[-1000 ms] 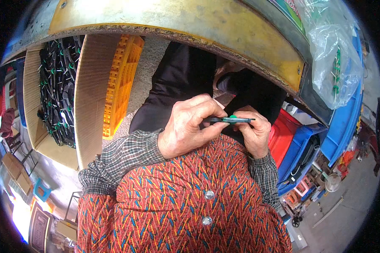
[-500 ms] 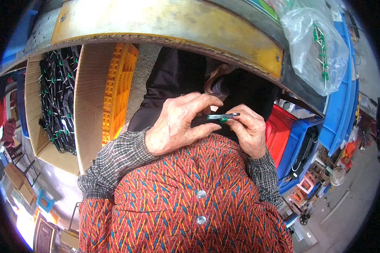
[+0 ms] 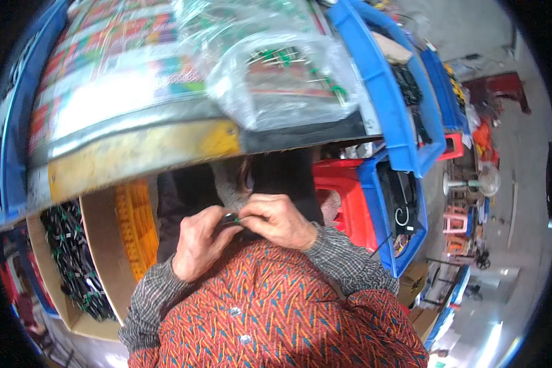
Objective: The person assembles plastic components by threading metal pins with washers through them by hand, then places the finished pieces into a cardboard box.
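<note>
In front of my patterned red clothing, both hands are close together below the table's edge. My left hand (image 3: 201, 242) has thumb and forefinger closed on a small dark piece (image 3: 230, 218), mostly hidden by the fingers. A speck of green shows on its right side. My right hand (image 3: 280, 222) pinches at that same end, with the fingertips close to the green. Whether the right fingers hold the piece itself or a separate small part is too small to make out.
Left of my knees stands a cardboard box (image 3: 109, 251) of black pieces with green bits and metal pins, beside an orange crate (image 3: 135, 230). On the table lies a clear plastic bag (image 3: 270, 116) with green-headed pins (image 3: 282, 56). Blue trays (image 3: 374, 80) and a red stool (image 3: 352, 205) are right.
The view has swung, bringing the tabletop and bag into sight. My left fingers, spread near the dark piece before, now close on it, and the hands are nearer each other.
</note>
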Motion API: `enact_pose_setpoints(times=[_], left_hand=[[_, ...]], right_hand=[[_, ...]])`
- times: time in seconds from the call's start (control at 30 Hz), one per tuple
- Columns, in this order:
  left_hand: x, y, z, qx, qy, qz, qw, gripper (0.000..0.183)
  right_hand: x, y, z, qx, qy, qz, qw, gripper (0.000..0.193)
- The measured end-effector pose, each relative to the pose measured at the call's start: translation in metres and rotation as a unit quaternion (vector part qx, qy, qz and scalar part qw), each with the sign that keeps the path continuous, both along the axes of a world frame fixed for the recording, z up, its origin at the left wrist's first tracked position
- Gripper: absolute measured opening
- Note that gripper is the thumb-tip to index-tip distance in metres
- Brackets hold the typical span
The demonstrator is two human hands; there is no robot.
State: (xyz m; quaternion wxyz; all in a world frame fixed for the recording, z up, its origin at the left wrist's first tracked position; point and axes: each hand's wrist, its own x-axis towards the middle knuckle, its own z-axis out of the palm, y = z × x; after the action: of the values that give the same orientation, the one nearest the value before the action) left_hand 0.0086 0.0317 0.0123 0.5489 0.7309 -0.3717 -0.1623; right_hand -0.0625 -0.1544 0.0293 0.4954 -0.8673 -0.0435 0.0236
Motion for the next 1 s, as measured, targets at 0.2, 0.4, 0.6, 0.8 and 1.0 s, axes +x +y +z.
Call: enact_pose_setpoints(times=[0.2,0.4,0.6,0.8,1.0], left_hand=[[-0.001,-0.013,0.015,0.008,-0.006,-0.008,1.000,0.022],[-0.004,-0.018,0.018,0.008,0.023,0.004,1.000,0.021],[-0.006,-0.024,0.024,0.014,0.045,0.002,0.999,0.020],[-0.011,-0.028,0.022,0.024,0.042,0.004,0.999,0.018],[-0.016,-0.027,0.018,0.040,0.056,0.019,0.997,0.018]], right_hand=[[-0.006,-0.037,0.046,-0.070,-0.015,-0.043,0.996,0.023],[-0.020,-0.119,0.125,-0.246,-0.131,-0.218,0.935,0.012],[-0.045,-0.254,0.149,-0.465,-0.151,-0.374,0.788,0.013],[-0.072,-0.393,0.115,-0.554,0.065,-0.395,0.730,0.017],[-0.056,-0.416,0.099,-0.560,0.186,-0.406,0.698,0.019]])
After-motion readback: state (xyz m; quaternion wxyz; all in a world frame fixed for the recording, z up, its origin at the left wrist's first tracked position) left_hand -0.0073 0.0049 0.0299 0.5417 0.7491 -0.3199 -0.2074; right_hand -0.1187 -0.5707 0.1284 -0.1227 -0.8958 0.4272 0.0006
